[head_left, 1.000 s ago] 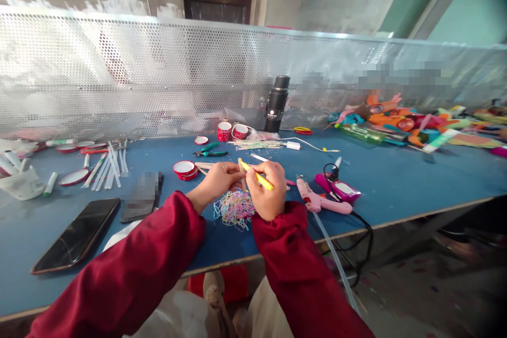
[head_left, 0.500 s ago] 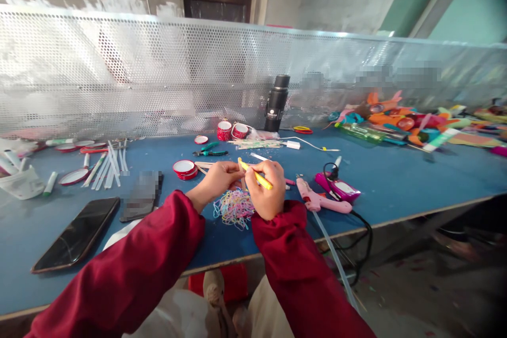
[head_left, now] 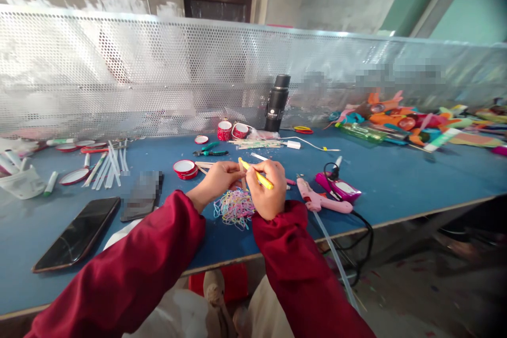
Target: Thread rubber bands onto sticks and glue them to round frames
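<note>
My right hand is closed round a thin yellow stick that slants up to the left. My left hand pinches a pale wooden stick at the yellow stick's upper end, fingertips meeting those of the right. Both hands hover just above a loose pile of thin coloured rubber bands on the blue worktable. Dark red sleeves cover both forearms.
A pink glue gun with a black cord lies right of my hands, a magenta gadget behind it. Two dark phones lie at the left. Red-rimmed lids, white sticks, green pliers, a black flask and a perforated metal screen stand behind.
</note>
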{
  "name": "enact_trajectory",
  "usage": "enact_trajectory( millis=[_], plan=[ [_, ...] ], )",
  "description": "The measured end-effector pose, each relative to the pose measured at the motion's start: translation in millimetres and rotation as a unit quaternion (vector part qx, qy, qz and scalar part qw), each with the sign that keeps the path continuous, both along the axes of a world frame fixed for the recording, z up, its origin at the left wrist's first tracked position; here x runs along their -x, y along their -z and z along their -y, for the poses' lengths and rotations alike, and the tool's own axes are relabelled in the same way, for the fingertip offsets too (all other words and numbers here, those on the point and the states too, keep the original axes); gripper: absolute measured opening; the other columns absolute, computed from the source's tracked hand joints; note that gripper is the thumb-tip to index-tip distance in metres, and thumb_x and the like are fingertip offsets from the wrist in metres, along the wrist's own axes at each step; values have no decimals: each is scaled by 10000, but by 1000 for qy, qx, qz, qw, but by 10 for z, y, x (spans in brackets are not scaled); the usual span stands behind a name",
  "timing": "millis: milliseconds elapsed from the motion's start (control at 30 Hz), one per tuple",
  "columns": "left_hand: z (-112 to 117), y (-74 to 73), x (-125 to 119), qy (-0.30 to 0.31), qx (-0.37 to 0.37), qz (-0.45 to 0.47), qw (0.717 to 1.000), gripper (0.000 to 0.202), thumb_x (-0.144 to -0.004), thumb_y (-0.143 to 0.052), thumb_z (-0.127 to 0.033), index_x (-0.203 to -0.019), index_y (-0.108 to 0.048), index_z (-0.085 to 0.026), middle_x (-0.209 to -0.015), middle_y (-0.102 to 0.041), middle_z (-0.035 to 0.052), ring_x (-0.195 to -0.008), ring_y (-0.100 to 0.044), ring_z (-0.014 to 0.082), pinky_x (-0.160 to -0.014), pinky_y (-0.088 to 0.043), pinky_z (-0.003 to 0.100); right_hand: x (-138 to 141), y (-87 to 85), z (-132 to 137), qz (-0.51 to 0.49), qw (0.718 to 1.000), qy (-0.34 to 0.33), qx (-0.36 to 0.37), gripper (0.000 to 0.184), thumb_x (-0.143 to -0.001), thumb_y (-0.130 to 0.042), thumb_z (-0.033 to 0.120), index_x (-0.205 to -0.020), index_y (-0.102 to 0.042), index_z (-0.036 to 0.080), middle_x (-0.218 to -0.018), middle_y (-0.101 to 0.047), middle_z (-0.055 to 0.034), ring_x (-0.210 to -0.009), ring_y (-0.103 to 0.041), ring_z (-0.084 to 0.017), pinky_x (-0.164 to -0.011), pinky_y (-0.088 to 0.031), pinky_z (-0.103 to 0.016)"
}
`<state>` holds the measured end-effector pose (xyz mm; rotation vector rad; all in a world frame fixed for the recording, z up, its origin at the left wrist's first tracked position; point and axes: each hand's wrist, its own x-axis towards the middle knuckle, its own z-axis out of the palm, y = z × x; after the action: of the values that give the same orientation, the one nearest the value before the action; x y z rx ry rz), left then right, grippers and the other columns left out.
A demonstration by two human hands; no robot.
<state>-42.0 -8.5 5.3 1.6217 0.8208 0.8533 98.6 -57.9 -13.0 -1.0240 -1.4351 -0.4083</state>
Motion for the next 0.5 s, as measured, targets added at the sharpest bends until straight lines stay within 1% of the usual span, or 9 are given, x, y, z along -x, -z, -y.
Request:
enact_trajectory(
  millis=[233,367,500],
  plan=[
    [-17,23,0,12,0,-3,1000,343,-746,-731,-444,-886,-735,-130,-723,-655,29,-599,-556,106,-562,-400,227,2,-1,5,-5,1000,7,8,116,-893,-596,209,-793,-551,247,-731,-645,-5,-719,-594,-195,-776,-470,-376],
    [-7,12,-3,5,1,0,1000,330,-736,-741,-436,-850,-733,-125,-723,-663,35,-603,-561,108,-559,-400,226,1,-8,9,2,1000,-4,11,115,-894,-590,202,-794,-553,246,-738,-654,-6,-727,-596,-197,-788,-468,-380],
    [8,-5,-3,7,8,1,1000,332,-738,-743,-426,-889,-742,-129,-738,-673,36,-608,-572,109,-569,-408,225,-3,-15,15,-7,1000,-1,6,120,-893,-600,205,-789,-553,243,-725,-643,-3,-717,-585,-195,-772,-461,-373]
  ],
)
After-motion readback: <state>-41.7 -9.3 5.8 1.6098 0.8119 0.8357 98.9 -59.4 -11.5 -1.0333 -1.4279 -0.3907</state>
